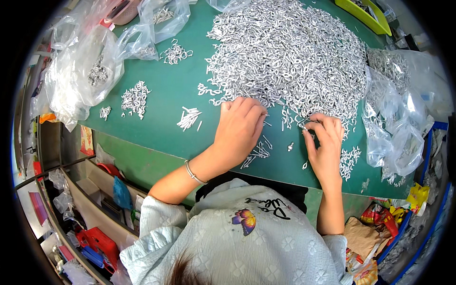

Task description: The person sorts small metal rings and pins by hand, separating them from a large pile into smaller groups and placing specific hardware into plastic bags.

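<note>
A broad heap of small silver metal pieces, many with ring-shaped ends, covers the back of the green table. My left hand is at the heap's near edge, fingers curled together; whatever they hold is hidden. To its right, my right hand pinches a small silver metal piece between thumb and forefinger, just off the heap. Between the hands lie a loose cluster of thin pieces and a single short fitting. Beside my right wrist is a small pile of pieces.
Left of my left hand are short white rods and small piles of rings. Clear plastic bags crowd the left side; more bags lie at the right. A yellow-green tray stands at the far right.
</note>
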`<action>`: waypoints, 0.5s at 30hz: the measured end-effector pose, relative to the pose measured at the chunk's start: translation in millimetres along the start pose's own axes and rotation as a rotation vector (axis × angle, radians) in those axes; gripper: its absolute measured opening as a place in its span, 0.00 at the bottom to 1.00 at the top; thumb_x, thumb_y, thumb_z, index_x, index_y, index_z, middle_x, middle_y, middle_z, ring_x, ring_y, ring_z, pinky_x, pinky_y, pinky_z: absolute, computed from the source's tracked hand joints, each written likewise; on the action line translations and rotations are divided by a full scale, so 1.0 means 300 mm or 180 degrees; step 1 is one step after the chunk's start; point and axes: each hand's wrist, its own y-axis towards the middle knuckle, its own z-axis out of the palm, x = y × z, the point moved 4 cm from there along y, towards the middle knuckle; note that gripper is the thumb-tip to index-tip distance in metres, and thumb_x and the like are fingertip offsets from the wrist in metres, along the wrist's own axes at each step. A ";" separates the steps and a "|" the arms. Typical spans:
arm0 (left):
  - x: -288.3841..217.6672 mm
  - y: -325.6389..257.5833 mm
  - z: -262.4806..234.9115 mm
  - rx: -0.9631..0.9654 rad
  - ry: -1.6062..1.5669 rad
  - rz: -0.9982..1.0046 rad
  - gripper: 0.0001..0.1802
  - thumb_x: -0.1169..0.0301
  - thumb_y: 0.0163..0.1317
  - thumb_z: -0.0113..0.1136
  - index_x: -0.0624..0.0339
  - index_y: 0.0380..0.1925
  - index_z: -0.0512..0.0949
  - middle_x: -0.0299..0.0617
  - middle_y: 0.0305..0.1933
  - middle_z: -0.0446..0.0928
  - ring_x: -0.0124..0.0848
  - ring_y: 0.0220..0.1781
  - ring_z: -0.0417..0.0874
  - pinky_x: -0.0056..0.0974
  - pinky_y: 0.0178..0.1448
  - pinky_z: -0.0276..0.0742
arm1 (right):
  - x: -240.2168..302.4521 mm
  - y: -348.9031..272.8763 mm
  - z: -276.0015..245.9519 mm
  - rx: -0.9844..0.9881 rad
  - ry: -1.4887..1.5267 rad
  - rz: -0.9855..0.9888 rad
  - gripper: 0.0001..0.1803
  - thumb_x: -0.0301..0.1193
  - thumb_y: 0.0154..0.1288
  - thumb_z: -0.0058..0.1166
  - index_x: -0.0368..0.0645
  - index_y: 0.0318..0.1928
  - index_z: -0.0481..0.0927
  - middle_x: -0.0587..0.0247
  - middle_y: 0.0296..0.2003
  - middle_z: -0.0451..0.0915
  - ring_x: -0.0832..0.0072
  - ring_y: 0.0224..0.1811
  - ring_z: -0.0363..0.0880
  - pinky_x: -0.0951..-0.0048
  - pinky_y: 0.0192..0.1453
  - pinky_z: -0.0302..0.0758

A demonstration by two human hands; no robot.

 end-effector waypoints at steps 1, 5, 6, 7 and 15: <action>-0.003 -0.001 0.001 0.0009 -0.0033 0.0013 0.11 0.79 0.54 0.63 0.56 0.38 0.77 0.37 0.44 0.75 0.37 0.46 0.74 0.43 0.48 0.61 | 0.001 -0.014 -0.010 0.0045 0.0223 0.0158 0.06 0.23 0.55 0.62 0.40 0.35 0.80 0.63 0.44 0.76 0.62 0.47 0.70 0.62 0.51 0.63; 0.000 -0.007 0.017 0.0008 0.0262 0.0002 0.15 0.80 0.53 0.63 0.57 0.42 0.77 0.39 0.46 0.74 0.39 0.47 0.74 0.42 0.48 0.62 | 0.037 -0.058 -0.002 0.0783 0.0369 0.0044 0.07 0.25 0.54 0.65 0.38 0.31 0.80 0.64 0.38 0.75 0.65 0.44 0.70 0.65 0.49 0.62; -0.012 -0.009 0.009 0.0000 0.0288 -0.0051 0.16 0.80 0.53 0.63 0.58 0.43 0.77 0.40 0.47 0.74 0.39 0.48 0.74 0.42 0.48 0.63 | 0.028 -0.066 0.006 0.0817 0.0396 0.0062 0.06 0.26 0.54 0.65 0.39 0.30 0.80 0.65 0.37 0.75 0.66 0.44 0.70 0.65 0.48 0.62; -0.023 -0.014 0.005 -0.0009 0.0315 -0.0105 0.17 0.80 0.53 0.62 0.58 0.44 0.77 0.41 0.47 0.74 0.40 0.48 0.74 0.42 0.48 0.64 | 0.016 -0.061 -0.005 0.0695 0.0386 0.0075 0.06 0.26 0.54 0.65 0.40 0.30 0.80 0.65 0.37 0.75 0.65 0.44 0.70 0.65 0.48 0.62; -0.192 -0.068 0.135 0.1509 -0.0265 0.0681 0.22 0.78 0.50 0.59 0.66 0.49 0.74 0.48 0.51 0.71 0.43 0.50 0.72 0.44 0.49 0.70 | -0.014 0.059 0.021 -0.0208 -0.0642 -0.0156 0.09 0.25 0.53 0.63 0.44 0.37 0.82 0.64 0.45 0.76 0.64 0.48 0.71 0.61 0.53 0.64</action>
